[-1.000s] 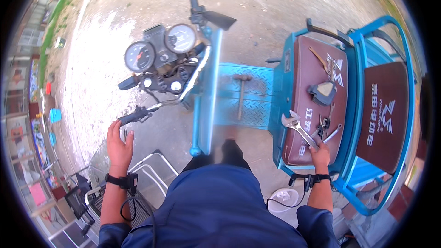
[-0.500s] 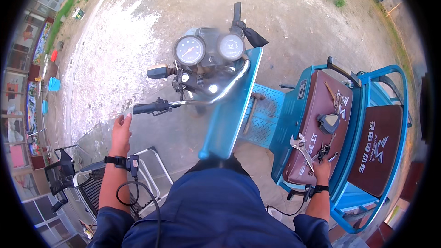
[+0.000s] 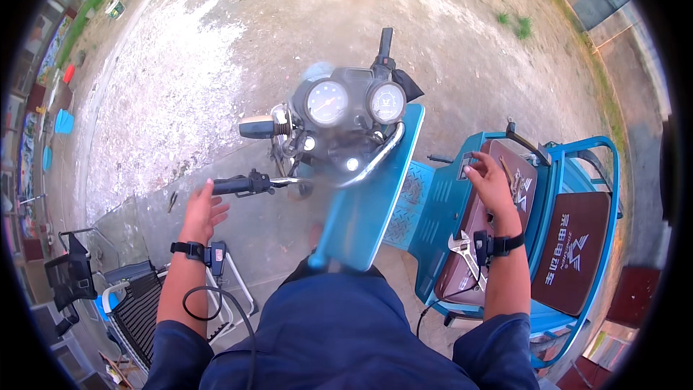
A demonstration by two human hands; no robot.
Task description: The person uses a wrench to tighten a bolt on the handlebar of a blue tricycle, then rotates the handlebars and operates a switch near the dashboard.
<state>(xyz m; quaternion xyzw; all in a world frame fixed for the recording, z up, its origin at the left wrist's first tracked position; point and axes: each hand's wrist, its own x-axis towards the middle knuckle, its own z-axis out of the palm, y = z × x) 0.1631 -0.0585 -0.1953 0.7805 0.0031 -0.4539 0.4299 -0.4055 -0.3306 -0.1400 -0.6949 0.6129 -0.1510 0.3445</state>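
Observation:
My left hand (image 3: 203, 214) is open beside the end of the black left handlebar grip (image 3: 229, 186); its thumb tip is close to the grip, and I cannot tell whether they touch. My right hand (image 3: 491, 186) is raised over the maroon seat (image 3: 453, 274) of a blue electric tricycle, fingers bent but apart, with nothing visible in them. An adjustable wrench (image 3: 465, 249) lies on the seat below my right wrist. Another tool (image 3: 515, 175) shows behind my right fingers, and my hand and forearm hide the rest of the seat top.
Before me stand two round gauges (image 3: 327, 103) and a blue front panel (image 3: 375, 206). A ribbed footboard (image 3: 408, 206) lies between panel and seat. To my right is a maroon backrest (image 3: 577, 253) in a blue rail. A striped folding chair (image 3: 137, 310) stands at my left.
My right hand has left the tools on the seat and risen forward, its fingers now apart. My left hand stays by the grip with its fingers more spread. The view has shifted slightly.

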